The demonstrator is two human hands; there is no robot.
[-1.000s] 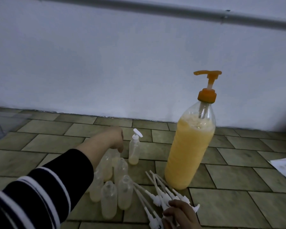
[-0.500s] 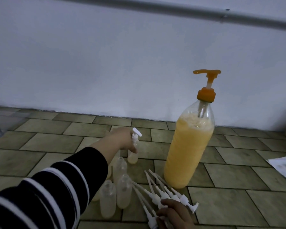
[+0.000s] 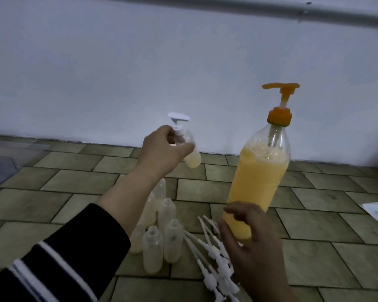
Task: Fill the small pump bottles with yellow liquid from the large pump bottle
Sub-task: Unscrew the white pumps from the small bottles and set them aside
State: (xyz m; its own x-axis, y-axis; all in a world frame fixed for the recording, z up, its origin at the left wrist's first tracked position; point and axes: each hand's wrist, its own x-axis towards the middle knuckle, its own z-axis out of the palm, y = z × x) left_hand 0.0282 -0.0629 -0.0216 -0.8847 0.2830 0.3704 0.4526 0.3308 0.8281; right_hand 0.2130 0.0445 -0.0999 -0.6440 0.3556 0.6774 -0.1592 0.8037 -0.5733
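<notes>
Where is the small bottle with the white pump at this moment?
The left hand holds the small bottle with the white pump in the air, left of the large pump bottle.

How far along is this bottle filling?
Early. The capped small bottle, lifted in the left hand, holds only a little yellow. The right hand hangs open before the large bottle. The uncapped bottles and loose white pumps remain on the floor.

Small bottles [image 3: 162, 238] left of pump tops [image 3: 214, 256] — large bottle [image 3: 258, 182] behind, right.
</notes>
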